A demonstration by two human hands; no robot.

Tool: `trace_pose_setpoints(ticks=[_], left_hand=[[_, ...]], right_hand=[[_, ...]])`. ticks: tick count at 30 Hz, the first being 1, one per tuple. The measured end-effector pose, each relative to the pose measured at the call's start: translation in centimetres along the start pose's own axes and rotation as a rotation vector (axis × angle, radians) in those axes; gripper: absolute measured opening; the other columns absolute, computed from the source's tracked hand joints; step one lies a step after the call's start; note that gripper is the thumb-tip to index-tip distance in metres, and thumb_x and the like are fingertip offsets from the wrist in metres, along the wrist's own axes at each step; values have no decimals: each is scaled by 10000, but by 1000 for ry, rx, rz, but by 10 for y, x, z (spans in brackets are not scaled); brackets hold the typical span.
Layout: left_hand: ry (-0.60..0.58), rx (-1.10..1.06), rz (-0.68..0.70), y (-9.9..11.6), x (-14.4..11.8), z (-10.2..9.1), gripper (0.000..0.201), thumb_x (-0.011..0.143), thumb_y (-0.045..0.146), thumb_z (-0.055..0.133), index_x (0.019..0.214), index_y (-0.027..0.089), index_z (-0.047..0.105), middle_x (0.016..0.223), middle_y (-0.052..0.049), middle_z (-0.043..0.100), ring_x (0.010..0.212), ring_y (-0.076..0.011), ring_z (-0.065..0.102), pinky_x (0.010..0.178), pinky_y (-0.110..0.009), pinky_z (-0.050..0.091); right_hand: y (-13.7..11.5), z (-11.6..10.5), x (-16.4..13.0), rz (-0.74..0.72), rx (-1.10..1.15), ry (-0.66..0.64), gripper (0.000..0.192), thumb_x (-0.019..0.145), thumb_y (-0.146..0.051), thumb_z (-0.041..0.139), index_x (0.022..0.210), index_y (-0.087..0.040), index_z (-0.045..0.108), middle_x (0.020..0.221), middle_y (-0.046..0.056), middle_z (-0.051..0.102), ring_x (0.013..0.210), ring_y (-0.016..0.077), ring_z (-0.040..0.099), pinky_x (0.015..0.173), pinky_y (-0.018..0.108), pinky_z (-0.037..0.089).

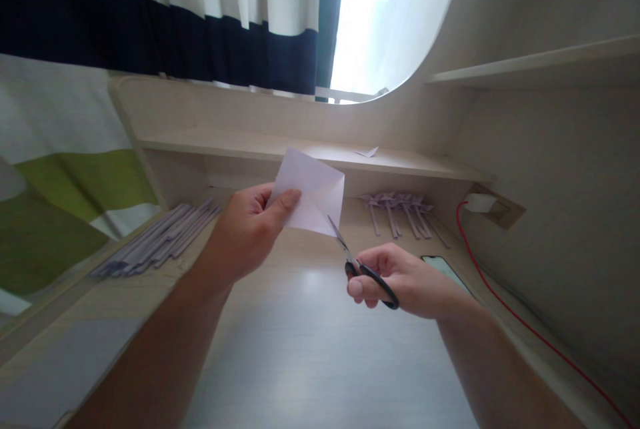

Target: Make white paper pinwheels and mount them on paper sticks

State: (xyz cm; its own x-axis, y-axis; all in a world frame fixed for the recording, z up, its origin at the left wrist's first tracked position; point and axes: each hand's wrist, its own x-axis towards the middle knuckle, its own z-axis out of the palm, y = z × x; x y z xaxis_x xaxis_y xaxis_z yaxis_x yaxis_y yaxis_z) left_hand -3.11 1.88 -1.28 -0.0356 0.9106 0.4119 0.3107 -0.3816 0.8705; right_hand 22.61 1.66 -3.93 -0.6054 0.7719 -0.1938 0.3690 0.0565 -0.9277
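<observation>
A square of white paper [317, 192] with a diagonal crease is held up above the desk. My left hand [255, 225] pinches its left side, thumb on the near face and the other fingers mostly hidden behind it. From the right, my right hand [390, 282] grips black-handled scissors [377, 284], with fingers in the handle loops. The scissor tips lie at the paper's lower right edge, over its surface. I cannot make out whether the blades have cut into it.
Rolled paper sticks [155, 242] lie bundled at the left. Paper pinwheels on sticks [400, 209] rest at the back right. A phone [447, 272] lies behind my right wrist. A red cable [505, 309] runs from a white charger [480, 203]. Folded paper [369, 152] sits on the shelf [225, 143].
</observation>
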Motion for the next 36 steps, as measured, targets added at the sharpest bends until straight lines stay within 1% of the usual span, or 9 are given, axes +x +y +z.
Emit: trace_pose_setpoints(ticks=[13,18,23,30,36], left_hand=[[8,-5,7,0,-1,0,391,946,417,657,629,203,576,494,55,477,461,-107,400,430,-235,286],[9,-15,-2,1,-1,0,404,945,413,650,611,204,559,484,56,460,455,-106,386,426,-233,276],[15,2,-4,3,-1,1,406,943,412,646,606,205,555,483,56,455,459,-108,384,435,-237,275],[20,11,-17,2,-1,1,413,924,445,655,601,208,557,486,49,457,464,-119,384,439,-247,274],[24,32,-10,2,0,0,418,919,456,644,592,212,553,476,41,455,457,-126,382,437,-255,265]], right_hand=[[1,0,0,-6,-6,1,353,836,-478,837,790,-148,721,675,1,629,624,115,524,556,233,353],[4,-1,1,-7,3,5,365,834,-494,837,791,-149,727,691,13,653,631,125,558,566,242,376],[3,0,1,-9,6,18,385,829,-505,840,752,-146,722,682,25,677,611,126,570,555,240,391],[4,0,1,-6,16,24,397,839,-504,833,718,-146,711,641,14,666,555,109,535,510,235,359],[0,1,0,9,17,33,408,830,-497,842,683,-149,688,610,0,645,527,92,494,492,225,342]])
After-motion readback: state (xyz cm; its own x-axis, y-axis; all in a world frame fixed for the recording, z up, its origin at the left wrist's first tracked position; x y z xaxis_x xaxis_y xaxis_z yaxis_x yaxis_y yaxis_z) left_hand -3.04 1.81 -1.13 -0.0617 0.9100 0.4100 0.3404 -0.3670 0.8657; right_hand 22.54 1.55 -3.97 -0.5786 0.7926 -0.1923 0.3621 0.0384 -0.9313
